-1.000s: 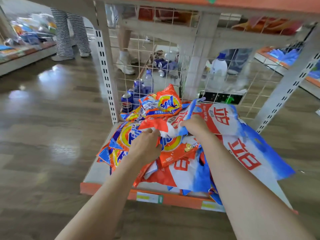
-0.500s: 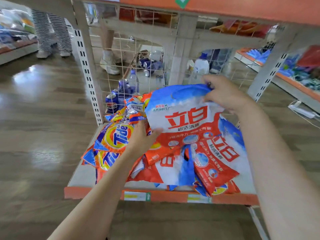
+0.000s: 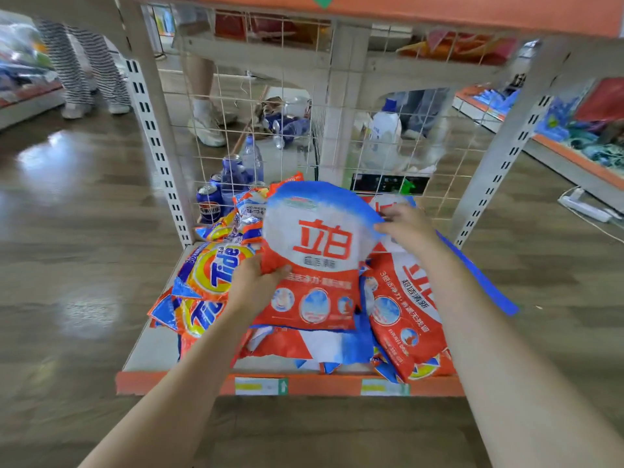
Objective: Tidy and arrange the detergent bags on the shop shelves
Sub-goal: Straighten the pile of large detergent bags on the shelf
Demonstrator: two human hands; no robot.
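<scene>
Over the low shelf (image 3: 162, 349) on shiny wooden flooring, both the left hand (image 3: 256, 282) and right hand (image 3: 403, 228) grasp a red-and-blue detergent bag (image 3: 317, 261), wire mesh (image 3: 270, 106) behind it.

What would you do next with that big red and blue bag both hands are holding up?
Probably lay it flat on the right, onto the matching bag. The left hand grips the held bag at its left edge, the right hand pinches its top right corner, and the Tide bags already crowd the left of the shelf.
</scene>
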